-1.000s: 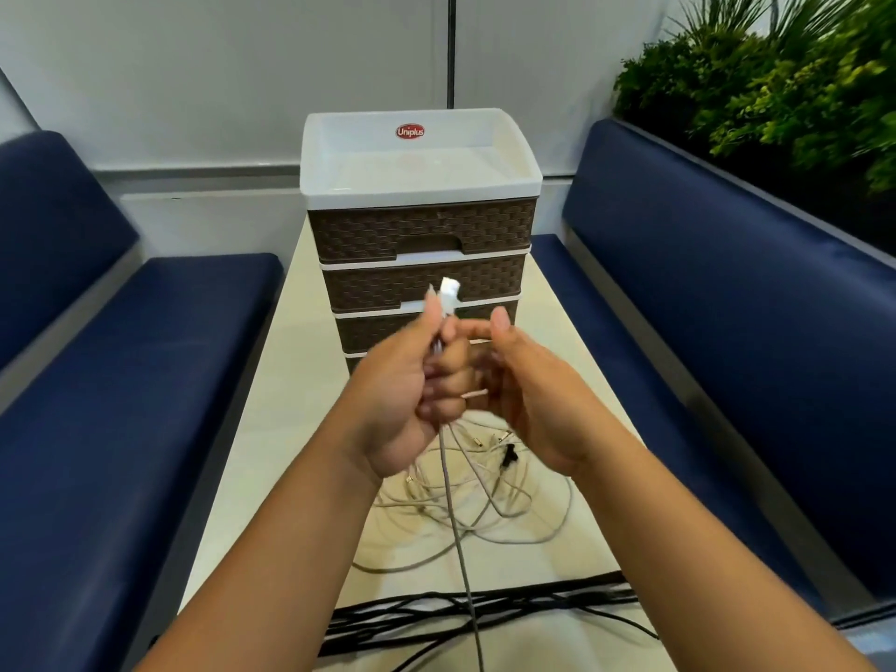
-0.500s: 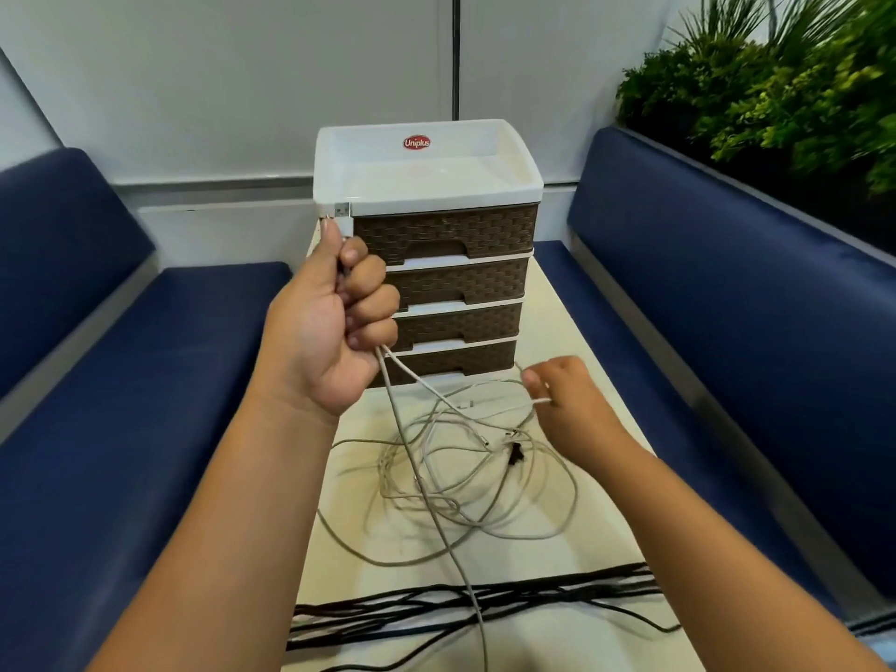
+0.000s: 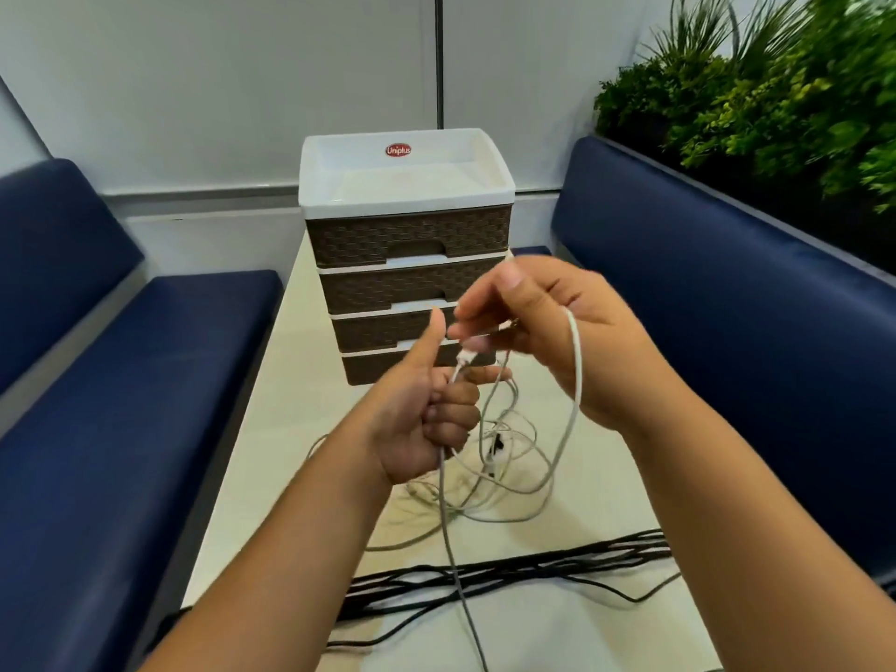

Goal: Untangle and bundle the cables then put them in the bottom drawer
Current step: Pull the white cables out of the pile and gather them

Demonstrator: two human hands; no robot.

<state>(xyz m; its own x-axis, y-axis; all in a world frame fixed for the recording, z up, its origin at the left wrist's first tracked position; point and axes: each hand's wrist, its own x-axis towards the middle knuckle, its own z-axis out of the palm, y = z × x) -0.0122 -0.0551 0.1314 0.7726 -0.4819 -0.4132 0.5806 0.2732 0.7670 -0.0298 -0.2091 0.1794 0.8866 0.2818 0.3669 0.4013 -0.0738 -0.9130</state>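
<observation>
Holding a white cable [image 3: 576, 361] up over the bench [image 3: 271, 419], a person works in front of a four-drawer organiser [image 3: 407, 244]. The left hand [image 3: 426, 419] is fisted around the cable near its plug end, thumb raised; the plug points up toward the right hand [image 3: 557, 332], whose fingers [image 3: 472, 315] pinch the strand while a loop drapes over its palm. From the left fist the cable hangs steeply down to a loose white tangle [image 3: 489, 468] lying on the bench below. Black cables [image 3: 509, 569] stretch crosswise nearer the viewer. This looks like early winding; next, more slack probably needs drawing free of the tangle. The bottom drawer [image 3: 373, 371] appears closed.
</observation>
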